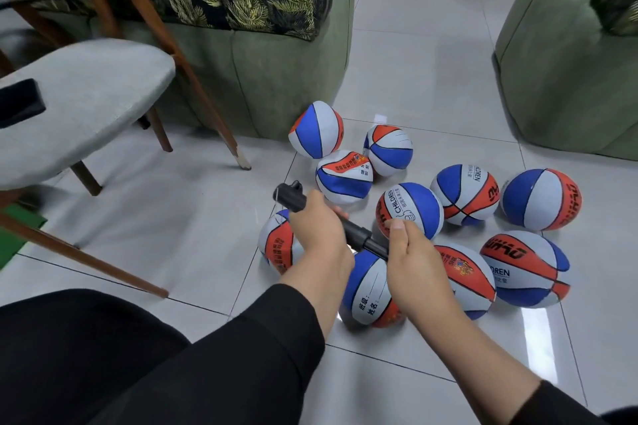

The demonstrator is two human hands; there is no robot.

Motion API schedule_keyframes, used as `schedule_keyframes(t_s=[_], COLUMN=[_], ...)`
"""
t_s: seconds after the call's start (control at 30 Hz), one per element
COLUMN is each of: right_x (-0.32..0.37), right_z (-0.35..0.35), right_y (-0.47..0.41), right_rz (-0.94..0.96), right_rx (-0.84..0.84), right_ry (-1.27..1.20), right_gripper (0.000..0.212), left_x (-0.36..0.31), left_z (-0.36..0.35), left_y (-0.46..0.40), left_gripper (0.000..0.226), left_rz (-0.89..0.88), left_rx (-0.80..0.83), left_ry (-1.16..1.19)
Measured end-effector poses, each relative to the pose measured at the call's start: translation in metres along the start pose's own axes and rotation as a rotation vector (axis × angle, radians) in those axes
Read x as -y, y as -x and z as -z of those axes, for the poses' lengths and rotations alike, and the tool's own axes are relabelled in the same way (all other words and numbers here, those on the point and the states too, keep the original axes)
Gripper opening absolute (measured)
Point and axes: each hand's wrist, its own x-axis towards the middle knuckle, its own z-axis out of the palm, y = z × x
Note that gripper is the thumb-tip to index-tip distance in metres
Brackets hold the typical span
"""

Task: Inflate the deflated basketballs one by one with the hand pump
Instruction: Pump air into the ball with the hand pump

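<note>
Several red, white and blue basketballs lie in a cluster on the tiled floor; some look dented, like the ball near the pump, others rounder, like the ball at the right. Above them I hold a black hand pump. My left hand grips its barrel, with the black head sticking out to the upper left. My right hand grips the other end of the pump, which is hidden in my fist. A ball lies on the floor directly beneath my hands.
A grey upholstered chair with wooden legs stands at the left, with a black object on its seat. A green sofa with a leaf-print cushion is behind the balls. Another green seat is at the right. Bare floor tiles lie between them.
</note>
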Motion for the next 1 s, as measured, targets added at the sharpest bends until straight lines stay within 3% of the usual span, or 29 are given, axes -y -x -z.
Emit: schedule_keyframes(t_s=[0.27,0.5,0.73,1.0], right_x=[0.012,0.003,0.003,0.002], right_z=[-0.009,0.009,0.002,-0.008], right_y=[-0.002,0.001,-0.006,-0.006], right_rz=[0.055,-0.004,0.018,0.038], right_rx=[0.146,0.093,0.016,0.099], right_ry=[0.117,0.058,0.035,0.089], right_gripper=[0.032,0.043,0.035,0.028], left_x=[-0.004,-0.047,-0.001,0.002], left_z=[0.005,0.010,0.001,0.005], left_y=[-0.009,-0.042,0.000,0.000], left_gripper=[0.026,0.011,0.013,0.020], left_rz=[0.056,0.013,0.064,0.073], left_rx=[0.005,-0.073,-0.010,0.021], left_ry=[-0.005,0.037,0.031,0.000])
